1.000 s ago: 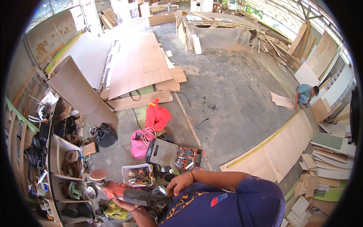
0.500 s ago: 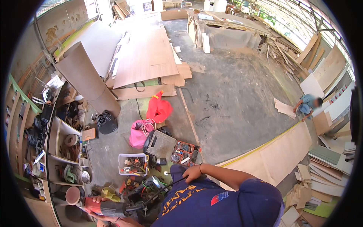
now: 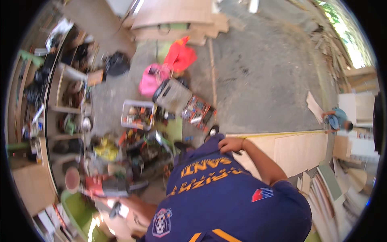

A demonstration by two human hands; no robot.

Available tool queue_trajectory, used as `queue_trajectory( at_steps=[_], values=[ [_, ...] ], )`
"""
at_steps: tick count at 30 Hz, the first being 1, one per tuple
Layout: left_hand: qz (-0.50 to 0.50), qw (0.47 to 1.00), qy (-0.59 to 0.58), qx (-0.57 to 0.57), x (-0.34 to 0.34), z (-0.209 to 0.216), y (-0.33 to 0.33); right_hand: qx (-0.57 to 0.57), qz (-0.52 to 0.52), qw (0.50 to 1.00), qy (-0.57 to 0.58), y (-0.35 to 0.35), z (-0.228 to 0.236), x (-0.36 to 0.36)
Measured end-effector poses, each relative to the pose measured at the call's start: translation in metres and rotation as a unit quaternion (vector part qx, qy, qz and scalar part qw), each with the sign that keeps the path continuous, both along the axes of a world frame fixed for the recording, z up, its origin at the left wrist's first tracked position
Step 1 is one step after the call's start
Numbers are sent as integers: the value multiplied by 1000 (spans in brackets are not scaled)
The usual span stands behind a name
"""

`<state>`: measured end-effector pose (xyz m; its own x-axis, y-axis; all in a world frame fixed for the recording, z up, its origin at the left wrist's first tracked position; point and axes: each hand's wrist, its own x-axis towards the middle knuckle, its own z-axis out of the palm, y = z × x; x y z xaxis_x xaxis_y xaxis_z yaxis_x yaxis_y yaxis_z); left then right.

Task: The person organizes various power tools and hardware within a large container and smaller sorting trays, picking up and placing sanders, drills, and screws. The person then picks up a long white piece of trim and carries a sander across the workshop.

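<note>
My left hand (image 3: 98, 179) is wrapped round a red and dark grey angle grinder (image 3: 113, 187), held low at the left. A round, reddish-brown disc (image 3: 72, 179) shows at the tool's front end. The grinder is blurred, so I cannot tell whether it is running. At the front of my navy shirt (image 3: 225, 189), near its hem, my right hand (image 3: 231, 144) has its fingers closed. A dark bit shows beside those fingers, but what they hold is not clear. Below the grinder's level lies a green chair-like piece (image 3: 76, 209).
Tools and cords crowd the floor near a white bin (image 3: 138, 115) and an opened toolbox (image 3: 197, 112). Red (image 3: 180, 54) and pink bags (image 3: 150, 80) lie beyond. Shelves (image 3: 66, 109) line the left. A co-worker (image 3: 338, 119) crouches at the far right by a long wood sheet (image 3: 298, 151).
The view has tipped down and turned. The black cord, earlier running from the grinder to my right hand, no longer shows plainly. My left hand still holds the grinder.
</note>
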<state>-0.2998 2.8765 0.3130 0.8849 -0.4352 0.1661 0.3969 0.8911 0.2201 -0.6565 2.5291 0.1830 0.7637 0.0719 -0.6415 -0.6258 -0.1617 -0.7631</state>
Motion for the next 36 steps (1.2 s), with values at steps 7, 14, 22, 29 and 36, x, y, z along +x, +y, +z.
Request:
queue_trajectory(
  at_steps=[7, 14, 22, 29, 36],
  values=[
    [-42, 999, 7, 18, -33, 12, -71, 116, -130, 981, 87, -45, 25, -62],
    [-119, 992, -42, 27, -65, 31, -191, 179, -262, 944, 91, -64, -6, -148],
    [-247, 967, -47, 27, -88, 35, -323, 170, -431, 882, 84, -48, -21, -241],
    [-324, 945, -30, 14, -104, 19, -410, 126, -503, 846, 123, -72, -8, -266],
    [-321, 947, -16, 22, -110, -7, -493, 127, -523, 834, 123, -135, -18, -277]
  ],
)
